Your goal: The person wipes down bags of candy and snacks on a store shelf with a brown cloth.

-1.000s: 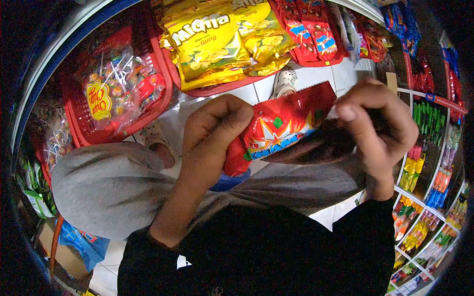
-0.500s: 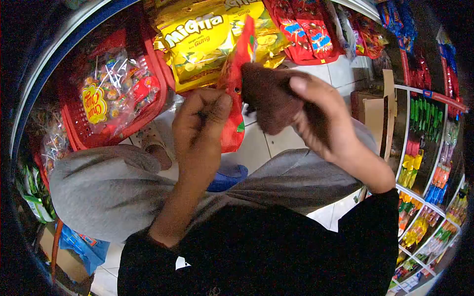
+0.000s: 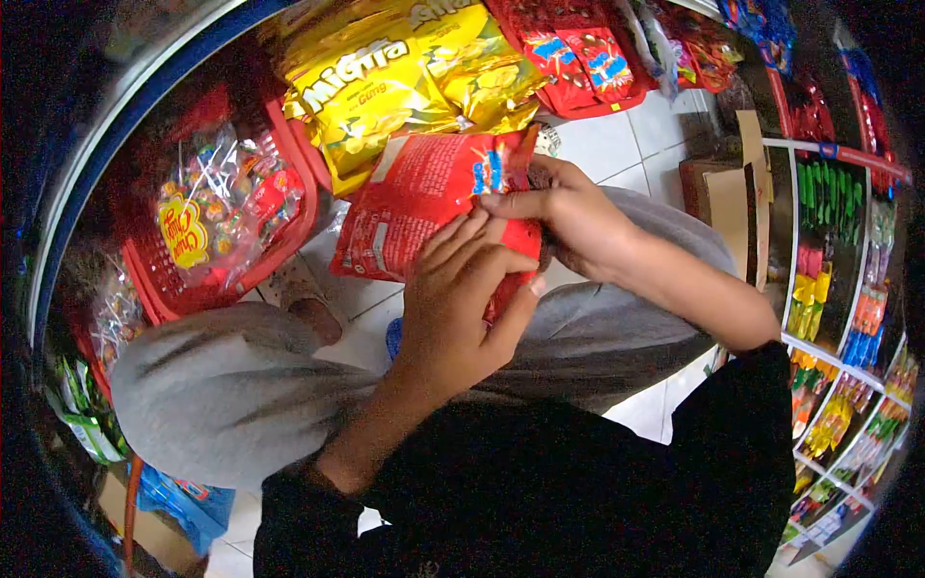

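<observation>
A red candy bag (image 3: 414,183) with a blue logo is held up between my hands, its printed text face toward me. My left hand (image 3: 472,289) lies across its lower part, fingers over the front, with the lower corner between index finger and thumb. On the right edge, my right hand (image 3: 588,217) grips the bag, thumb on the front and the other fingers mostly hidden. A bit of dark brown cloth (image 3: 545,175) shows beside the right fingers; most of it is out of sight behind the bag and hand.
Yellow Migita candy bags (image 3: 371,82) and more red bags (image 3: 588,63) lie ahead. A red basket (image 3: 303,164) holds lollipop bags at left. A cardboard box (image 3: 732,207) and shelves of colourful packets (image 3: 829,207) stand at right. A blue package (image 3: 183,506) is lower left.
The red bag has turned from edge-on to show its broad face. My left hand has moved down and right across it. My right hand has closed onto the bag, and the brown cloth is mostly hidden.
</observation>
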Available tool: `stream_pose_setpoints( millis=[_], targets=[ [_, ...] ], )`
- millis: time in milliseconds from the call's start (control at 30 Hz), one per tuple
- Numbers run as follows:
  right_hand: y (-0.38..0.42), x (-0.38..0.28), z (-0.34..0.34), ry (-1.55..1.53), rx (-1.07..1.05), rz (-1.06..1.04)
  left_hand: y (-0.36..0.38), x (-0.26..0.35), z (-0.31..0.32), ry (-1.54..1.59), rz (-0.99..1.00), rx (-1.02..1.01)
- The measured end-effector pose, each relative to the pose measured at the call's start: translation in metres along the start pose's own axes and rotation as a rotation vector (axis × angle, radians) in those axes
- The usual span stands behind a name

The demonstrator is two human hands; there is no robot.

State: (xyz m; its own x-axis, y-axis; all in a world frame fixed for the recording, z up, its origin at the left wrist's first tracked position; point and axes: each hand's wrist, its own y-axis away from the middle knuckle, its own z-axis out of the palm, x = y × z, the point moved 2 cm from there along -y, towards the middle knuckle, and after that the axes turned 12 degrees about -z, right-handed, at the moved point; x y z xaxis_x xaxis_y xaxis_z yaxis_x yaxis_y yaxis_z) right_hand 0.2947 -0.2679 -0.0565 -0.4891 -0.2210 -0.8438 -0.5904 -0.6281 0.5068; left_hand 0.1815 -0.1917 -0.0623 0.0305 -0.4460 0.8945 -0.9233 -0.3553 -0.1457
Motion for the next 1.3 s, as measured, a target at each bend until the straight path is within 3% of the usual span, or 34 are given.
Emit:
stream_pose_setpoints(
  millis=[33, 133, 200, 300, 400, 433, 533, 633, 733, 767, 867, 900, 933, 1000, 1067, 1133, 1167, 1233, 1300],
  targets=[
    [-0.003, -0.002, -0.005, 0.044, 0.021, -0.012, -0.002, 0.002, -0.004, -0.026, 0.001, -0.051],
    [-0.003, -0.020, -0.009, 0.058, 0.000, -0.079, -0.005, -0.020, -0.015, 0.500, -0.303, 0.004],
    [-0.002, -0.029, -0.014, 0.047, -0.004, -0.138, -0.011, -0.032, -0.036, 0.391, -0.444, 0.259],
    [0.006, -0.051, -0.022, 0.069, -0.044, -0.213, -0.020, -0.045, -0.055, 0.629, -0.606, 0.373],
    [0.016, -0.068, -0.025, 0.089, -0.079, -0.283, -0.021, -0.061, -0.046, 0.803, -0.847, 0.225],
    [0.020, -0.071, -0.025, 0.082, -0.109, -0.297, -0.015, -0.072, -0.036, 0.952, -0.786, -0.002],
    [0.022, -0.071, -0.030, 0.054, -0.207, -0.229, 0.003, -0.046, -0.024, 1.410, -1.153, -0.077],
    [0.018, -0.065, -0.024, 0.101, -0.262, -0.257, 0.011, -0.038, -0.020, 1.431, -0.805, -0.227],
    [0.008, -0.067, -0.036, 0.180, -0.142, -0.317, 0.010, -0.030, -0.014, 1.224, -0.894, -0.046],
    [-0.002, -0.062, -0.051, 0.340, -0.047, -0.367, 0.010, -0.032, -0.011, 1.200, -0.913, 0.018],
    [-0.003, -0.076, -0.065, 0.361, 0.148, -0.657, 0.007, -0.039, -0.003, 1.157, -0.981, 0.171],
    [-0.007, -0.076, -0.070, 0.572, 0.299, -1.058, 0.003, -0.034, -0.005, 1.152, -1.004, 0.203],
    [0.008, -0.086, -0.057, 0.545, 0.293, -0.911, 0.001, -0.031, -0.008, 1.143, -1.029, 0.242],
    [0.027, -0.082, -0.027, 0.313, 0.159, -0.943, -0.001, -0.036, -0.007, 1.167, -1.007, 0.228],
    [0.042, -0.071, -0.002, 0.662, -0.167, -1.012, 0.004, -0.052, 0.004, 1.185, -0.948, 0.213],
    [0.038, -0.037, 0.016, 0.946, -0.529, -1.083, 0.021, -0.102, 0.034, 1.440, -0.341, 0.115],
    [0.032, -0.029, 0.015, 0.988, -0.570, -1.053, 0.028, -0.115, 0.040, 1.533, -0.029, 0.059],
    [0.021, -0.021, 0.012, 1.073, -0.656, -0.990, 0.030, -0.115, 0.038, 1.441, -0.078, 0.066],
    [0.003, -0.041, 0.007, 1.141, -0.488, -1.108, 0.033, -0.113, 0.039, 1.271, -0.159, 0.100]
  ],
)
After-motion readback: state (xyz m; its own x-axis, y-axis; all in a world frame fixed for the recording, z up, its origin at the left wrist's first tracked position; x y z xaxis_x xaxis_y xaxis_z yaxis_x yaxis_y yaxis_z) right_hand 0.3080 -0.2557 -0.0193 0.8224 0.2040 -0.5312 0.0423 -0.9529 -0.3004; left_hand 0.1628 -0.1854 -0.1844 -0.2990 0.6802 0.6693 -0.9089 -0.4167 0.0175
